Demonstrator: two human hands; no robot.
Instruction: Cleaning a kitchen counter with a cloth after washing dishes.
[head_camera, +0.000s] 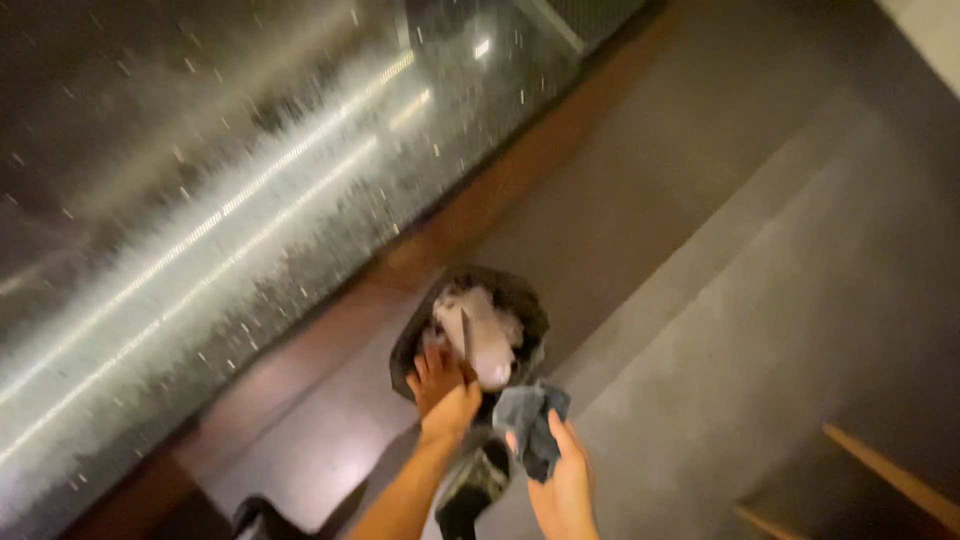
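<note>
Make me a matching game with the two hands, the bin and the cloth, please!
Things:
1. left hand
2. right hand
3. black-lined round waste bin
4. crumpled grey-blue cloth

Places or states:
a. holds pale crumpled rubbish inside
b. reaches into the bin's opening
c. bunched up in a hand's grip
d. grips the cloth just below the bin

Pairs: 1-b, 2-d, 3-a, 4-c
</note>
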